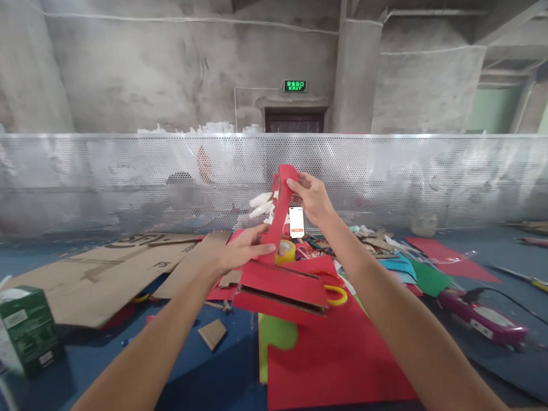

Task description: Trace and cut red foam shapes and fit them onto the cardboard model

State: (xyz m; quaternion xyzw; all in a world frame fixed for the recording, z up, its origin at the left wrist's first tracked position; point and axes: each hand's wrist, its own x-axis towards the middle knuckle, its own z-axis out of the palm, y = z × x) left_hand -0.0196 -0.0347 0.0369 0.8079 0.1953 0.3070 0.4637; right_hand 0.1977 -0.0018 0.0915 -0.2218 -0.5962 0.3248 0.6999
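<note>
One red cardboard shape (279,226) is in our hands — a boxy base (281,284) with a tall strip (284,208) slanting up from it — raised over the back left part of the big red sheet (340,372). Our right hand (315,197) is clamped on the strip near its curved top, thumb pressed on the near face and the other fingers bent behind. Our left hand (244,250) pinches the strip's foot just over the base, thumb in front; we cannot tell exactly where its hidden fingertips touch. A dark slot runs along the base's near side. Under the red sheet's left edge we see a green sheet (277,335), and at its back edge scissors with a yellow handle (344,296). Beyond the red sheet lie a roll of yellow tape (289,256), partly hidden by the strip, and a phone (296,221) with a lit screen. Left of the red sheet we have a small brown cardboard scrap (213,335) and, farther off, a green box (27,331); well to its right lies a purple tool (492,324) with a dark cord.
</note>
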